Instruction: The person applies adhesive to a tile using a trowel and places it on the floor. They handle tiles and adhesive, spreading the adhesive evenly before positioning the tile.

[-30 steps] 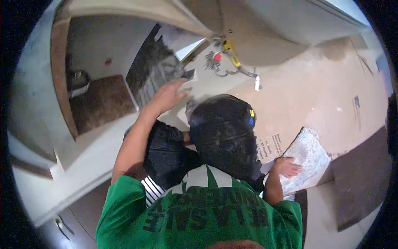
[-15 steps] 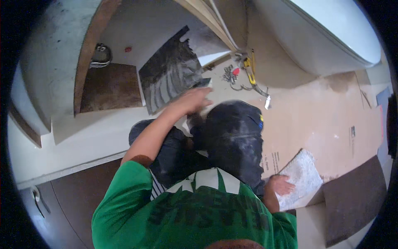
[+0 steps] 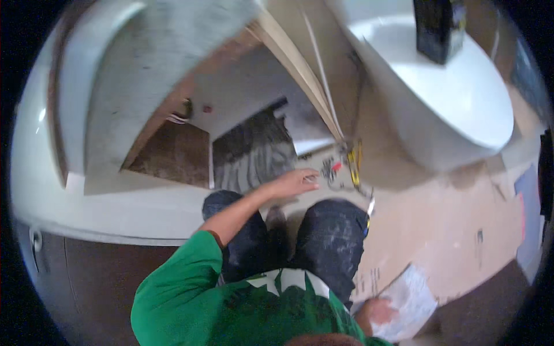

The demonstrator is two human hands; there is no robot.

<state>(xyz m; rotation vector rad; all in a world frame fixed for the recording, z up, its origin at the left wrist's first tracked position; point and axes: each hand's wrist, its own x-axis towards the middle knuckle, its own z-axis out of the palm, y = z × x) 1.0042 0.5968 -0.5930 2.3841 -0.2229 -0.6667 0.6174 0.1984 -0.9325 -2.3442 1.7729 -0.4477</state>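
Ahead of me, my left hand (image 3: 295, 183) hovers over the near right edge of a dark grey patch (image 3: 257, 151) with curved ridges, which looks like spread adhesive. Its fingers are stretched out and nothing shows in them. Low on the right, my right hand (image 3: 382, 311) lies flat on a whitish, mottled slab (image 3: 410, 303); its thumb is hidden and blur softens the fingers. To the left of the ridged patch lies a brown tile (image 3: 176, 151). My dark, dusty knees (image 3: 332, 239) are bent between the two hands.
Beyond my left hand lie a yellow hand tool (image 3: 353, 164) and a small heap of grey pieces with a red one (image 3: 332, 168). A white tub (image 3: 456, 109) bearing a dark box (image 3: 440, 29) stands far right. Cardboard (image 3: 433, 219) covers the floor; a dark panel (image 3: 490, 300) lies near right.
My view has tilted up, bringing the tub's top and box into sight. My left hand has shifted right; the small dark piece beside it no longer shows. My right hand stays on the slab.
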